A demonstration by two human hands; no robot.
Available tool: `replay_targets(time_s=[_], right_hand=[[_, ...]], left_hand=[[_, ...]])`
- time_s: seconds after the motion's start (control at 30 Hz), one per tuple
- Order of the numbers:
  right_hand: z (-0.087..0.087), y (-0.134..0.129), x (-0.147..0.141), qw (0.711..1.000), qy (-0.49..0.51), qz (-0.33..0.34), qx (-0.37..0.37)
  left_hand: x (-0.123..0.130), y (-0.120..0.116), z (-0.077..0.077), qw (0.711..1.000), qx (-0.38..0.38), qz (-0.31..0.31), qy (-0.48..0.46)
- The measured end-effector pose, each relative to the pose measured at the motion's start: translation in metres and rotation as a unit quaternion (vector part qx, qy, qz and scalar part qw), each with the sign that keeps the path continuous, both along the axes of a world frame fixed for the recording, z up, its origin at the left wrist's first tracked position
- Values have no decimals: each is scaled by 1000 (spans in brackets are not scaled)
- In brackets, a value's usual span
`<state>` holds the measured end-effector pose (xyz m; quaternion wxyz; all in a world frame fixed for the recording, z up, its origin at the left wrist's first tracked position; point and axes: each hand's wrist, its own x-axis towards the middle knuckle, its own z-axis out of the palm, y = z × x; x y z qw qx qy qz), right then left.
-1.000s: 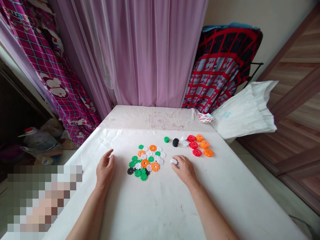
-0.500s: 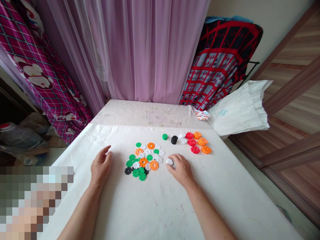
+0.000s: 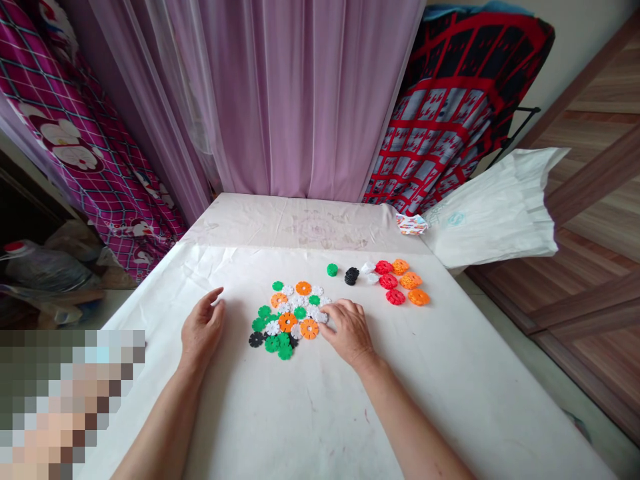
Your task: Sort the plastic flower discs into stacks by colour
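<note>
Loose snowflake discs lie in a flat, overlapping pile in the middle of the table: orange discs (image 3: 303, 288), green discs (image 3: 285, 348), a black disc (image 3: 257, 339) and white discs (image 3: 273, 327). At the pile's right edge my right hand (image 3: 353, 333) is closed, thumb and fingers pinching white snowflake discs (image 3: 321, 317). How many it holds I cannot tell. My left hand (image 3: 203, 327) rests on its edge left of the pile, fingers stretched out and nothing in them.
Behind my right hand stand sorted stacks: a green stack (image 3: 333, 270), a black stack (image 3: 352, 275), white stacks (image 3: 369, 268), red stacks (image 3: 389, 281) and orange stacks (image 3: 411, 280). A white bag (image 3: 500, 207) lies at the table's (image 3: 280, 413) right back edge, beside a patterned paper piece (image 3: 411, 225).
My right hand has moved left to the pile's edge with the white discs in its fingers. My left hand has stayed in place. The view has shifted slightly.
</note>
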<state>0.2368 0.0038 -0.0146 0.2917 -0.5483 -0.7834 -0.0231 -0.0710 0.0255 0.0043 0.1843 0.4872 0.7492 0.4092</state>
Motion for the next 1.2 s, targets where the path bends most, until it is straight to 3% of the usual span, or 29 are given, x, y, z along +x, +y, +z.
replay_targets(time_s=[0.2,0.33,0.53,1.2], right_hand=[[0,-5,35,990,85,-71,86],[-4,-14,53,991,91,-66,75],[-1,-19,41,997,61,-27,44],[-9,-17,36,998,27,-53,-12]], left_hand=[[0,-1,-1,1000,-9,-2,-3],[-1,0,-2,1000,-8,-3,5],[0,-1,0,1000,-5,-3,8],[3,-2,4,998,-12,-17,51]])
